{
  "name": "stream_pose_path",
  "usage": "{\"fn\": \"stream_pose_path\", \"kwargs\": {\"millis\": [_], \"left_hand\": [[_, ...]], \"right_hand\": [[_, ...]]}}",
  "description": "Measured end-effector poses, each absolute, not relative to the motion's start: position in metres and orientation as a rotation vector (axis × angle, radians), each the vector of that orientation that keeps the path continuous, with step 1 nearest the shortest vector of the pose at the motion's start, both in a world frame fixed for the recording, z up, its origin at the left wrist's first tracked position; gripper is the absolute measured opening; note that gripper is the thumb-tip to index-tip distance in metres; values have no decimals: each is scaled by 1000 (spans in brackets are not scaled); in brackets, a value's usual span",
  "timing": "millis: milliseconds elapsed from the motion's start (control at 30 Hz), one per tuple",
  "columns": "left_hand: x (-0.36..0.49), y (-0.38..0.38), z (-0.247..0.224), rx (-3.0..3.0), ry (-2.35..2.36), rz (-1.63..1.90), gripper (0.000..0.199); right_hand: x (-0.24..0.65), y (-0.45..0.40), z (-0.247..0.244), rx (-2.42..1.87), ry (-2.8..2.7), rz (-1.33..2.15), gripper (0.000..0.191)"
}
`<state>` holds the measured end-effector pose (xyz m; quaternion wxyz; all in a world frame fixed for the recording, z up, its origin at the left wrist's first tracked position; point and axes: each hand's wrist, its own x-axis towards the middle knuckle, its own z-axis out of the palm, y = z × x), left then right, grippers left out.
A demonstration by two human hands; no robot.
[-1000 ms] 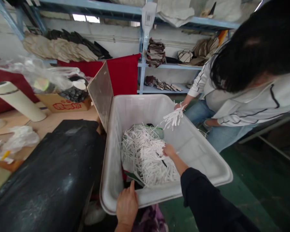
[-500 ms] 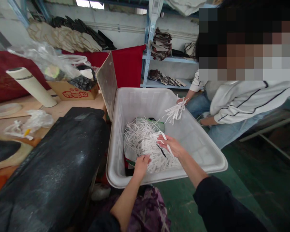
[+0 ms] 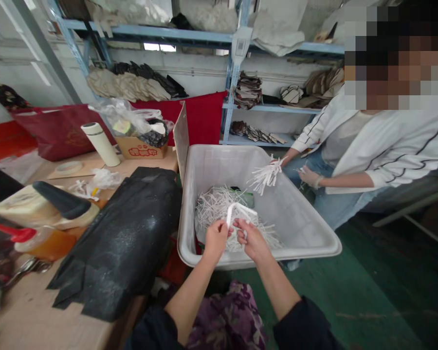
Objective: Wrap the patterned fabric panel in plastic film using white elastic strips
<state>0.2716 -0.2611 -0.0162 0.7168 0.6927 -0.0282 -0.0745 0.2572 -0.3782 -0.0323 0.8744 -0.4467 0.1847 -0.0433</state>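
Observation:
My left hand (image 3: 216, 241) is closed in a pinch on a white strip (image 3: 238, 207). The strip bends up from those fingers and over to the right. My right hand (image 3: 254, 241) is close beside it with curled fingers, seemingly gripping the same strip; its fingertips partly hide the contact. Both hands are over a loose heap of narrow white strips (image 3: 213, 206) inside a large white plastic bin (image 3: 295, 214). Across the bin, a person holds a bunch of white strips (image 3: 266, 175) over the far right rim.
On my left, a table carries a folded black sheet (image 3: 131, 238), a cream flask (image 3: 100, 144), a cardboard box (image 3: 142, 148) and a bottle of amber liquid (image 3: 51, 244). An upright board (image 3: 181, 141) stands against the bin's left side. Blue shelving (image 3: 233, 82) holds stacked pieces behind.
My hands have come together, and the strip from my right hand is now pinched by my left hand too. The view has shifted, showing more table and shelving. The other person leans back more.

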Motion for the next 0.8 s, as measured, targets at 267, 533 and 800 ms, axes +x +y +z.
{"fn": "stream_pose_path", "kwargs": {"millis": [267,533,800], "left_hand": [[212,-230,-10,1926,-256,130,23],[203,-214,14,1501,-104,-157,32],[176,-221,19,1549,-164,23,8]], "right_hand": [[226,-333,-10,-1353,235,-183,33],[175,-339,-11,-1573,30,-31,37],[154,-333,-2,-1645,93,-227,31]]}}
